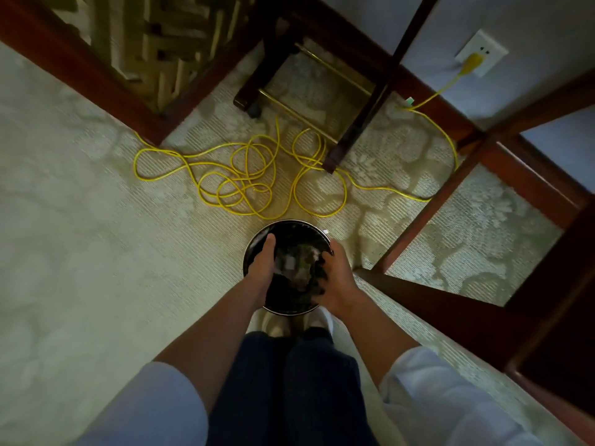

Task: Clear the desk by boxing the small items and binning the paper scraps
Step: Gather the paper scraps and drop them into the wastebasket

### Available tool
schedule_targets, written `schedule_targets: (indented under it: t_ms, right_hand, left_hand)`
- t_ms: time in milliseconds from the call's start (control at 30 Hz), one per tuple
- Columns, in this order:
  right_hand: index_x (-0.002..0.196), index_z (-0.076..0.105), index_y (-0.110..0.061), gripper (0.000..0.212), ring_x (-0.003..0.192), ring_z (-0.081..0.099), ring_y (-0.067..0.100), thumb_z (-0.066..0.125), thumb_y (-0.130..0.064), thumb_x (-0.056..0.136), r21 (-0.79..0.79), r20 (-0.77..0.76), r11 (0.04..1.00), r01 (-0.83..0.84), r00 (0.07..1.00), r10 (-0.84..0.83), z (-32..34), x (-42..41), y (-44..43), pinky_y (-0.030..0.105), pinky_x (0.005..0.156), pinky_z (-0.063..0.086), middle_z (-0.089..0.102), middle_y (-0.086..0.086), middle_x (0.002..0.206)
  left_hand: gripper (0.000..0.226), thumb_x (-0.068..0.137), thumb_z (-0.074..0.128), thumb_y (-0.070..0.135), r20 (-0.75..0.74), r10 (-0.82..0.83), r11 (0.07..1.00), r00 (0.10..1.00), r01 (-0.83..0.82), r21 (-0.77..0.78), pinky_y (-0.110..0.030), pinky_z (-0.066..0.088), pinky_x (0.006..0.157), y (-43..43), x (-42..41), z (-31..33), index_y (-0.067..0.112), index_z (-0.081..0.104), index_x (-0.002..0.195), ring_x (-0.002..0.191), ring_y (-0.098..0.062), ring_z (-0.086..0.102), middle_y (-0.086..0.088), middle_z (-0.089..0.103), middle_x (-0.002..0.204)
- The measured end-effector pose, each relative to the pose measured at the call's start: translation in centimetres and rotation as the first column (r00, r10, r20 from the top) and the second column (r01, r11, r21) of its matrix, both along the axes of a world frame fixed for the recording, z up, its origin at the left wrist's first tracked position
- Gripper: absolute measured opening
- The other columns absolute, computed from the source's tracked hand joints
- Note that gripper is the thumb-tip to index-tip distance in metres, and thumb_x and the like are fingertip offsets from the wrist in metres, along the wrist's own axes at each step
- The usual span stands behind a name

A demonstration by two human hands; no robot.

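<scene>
I stand over a round dark bin (257, 235) that sits on the pale patterned carpet (96, 239), directly in front of my feet.

Left hand (262, 263): placed over the left part of the bin mouth, thumb pointing forward along the inner wall. The fingers are hidden below the palm, so I cannot tell whether they are curled or extended, nor whether they hold anything.

Right hand (333, 278): positioned at the right rim of the bin. The fingers (322, 268) are bent down into the opening, and I cannot tell whether they grip anything.

Bin contents: pale, crumpled paper scraps (294, 262) lie inside, between my two hands. The interior is dim and individual pieces cannot be separated.

Surroundings: a yellow cable (244, 175) lies in loose loops on the carpet just beyond the bin and runs up to a white wall outlet (483, 51). A dark wooden table leg (360, 114) stands on the carpet among the cable loops. Both sleeves (154, 410) are light-coloured and pushed up the forearms.

No brand, label or legible writing is visible on any item.
</scene>
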State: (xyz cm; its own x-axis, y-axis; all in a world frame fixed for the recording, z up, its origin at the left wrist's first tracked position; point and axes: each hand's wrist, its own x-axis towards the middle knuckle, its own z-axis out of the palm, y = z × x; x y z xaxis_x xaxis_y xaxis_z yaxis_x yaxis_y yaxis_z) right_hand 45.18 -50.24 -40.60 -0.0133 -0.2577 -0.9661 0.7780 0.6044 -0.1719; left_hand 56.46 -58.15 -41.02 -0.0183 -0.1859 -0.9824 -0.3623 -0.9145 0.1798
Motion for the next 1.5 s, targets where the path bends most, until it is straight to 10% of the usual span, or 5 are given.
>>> schedule_targets:
  t_ms: [267,467,600,767,1500]
  right_hand:
    - [0.104,0.06,-0.018,0.014,0.088,0.06,0.013,0.049,-0.026,0.099,0.047,-0.208,0.999,-0.015,0.978,0.025,14.2,-0.4,1.8,0.039,0.093,0.047,0.063,0.0,0.098]
    - [0.123,0.058,0.004,0.031,0.064,0.052,0.016,0.046,-0.01,0.098,-0.081,-0.273,0.994,0.076,0.957,-0.096,28.1,-0.5,3.7,0.025,0.056,0.052,0.059,0.027,0.096]
    - [0.127,0.056,-0.004,0.032,0.077,0.056,0.016,0.043,-0.005,0.099,-0.157,-0.345,0.982,0.107,0.925,-0.156,34.4,-0.6,5.5,0.047,0.098,0.048,0.061,0.012,0.097]
    - [0.109,0.063,-0.011,0.021,0.066,0.058,0.015,0.053,-0.002,0.092,-0.254,-0.461,0.958,0.137,0.853,-0.245,38.6,-1.5,8.0,0.025,0.053,0.043,0.064,0.005,0.084]
    - [0.096,0.067,-0.01,0.014,0.06,0.053,0.014,0.058,-0.002,0.091,-0.34,-0.748,0.893,0.295,0.49,-0.447,45.8,-23.0,23.9,0.024,0.051,0.045,0.061,0.005,0.075]
  left_hand:
    - [0.058,0.101,0.035,0.046,0.054,-0.117,0.988,0.992,0.122,-0.091,-0.041,0.034,0.106,1.2,-1.5,13.8,0.008,0.04,0.145,0.135,-0.031,0.038,-0.012,0.041,0.146]
    - [0.021,0.096,0.049,0.019,-0.037,-0.162,0.964,0.986,0.15,-0.218,-0.022,0.038,0.05,3.0,-2.9,28.0,0.016,0.053,0.075,0.059,-0.012,0.045,0.0,0.049,0.071]
    - [0.02,0.093,0.051,0.017,-0.131,-0.27,0.932,0.954,0.225,-0.283,-0.024,0.033,0.053,4.7,-3.8,34.7,0.019,0.052,0.073,0.058,-0.012,0.045,0.002,0.049,0.069]
    - [0.018,0.091,0.051,0.013,-0.209,-0.359,0.877,0.91,0.252,-0.41,-0.021,0.033,0.051,6.5,-5.5,40.0,0.019,0.051,0.075,0.057,-0.012,0.046,0.001,0.05,0.07]
    - [0.007,0.095,0.053,0.02,-0.279,-0.65,0.698,0.707,0.409,-0.588,-0.026,0.045,0.065,18.1,-29.5,46.7,0.015,0.058,0.096,0.078,-0.017,0.06,-0.004,0.064,0.09]
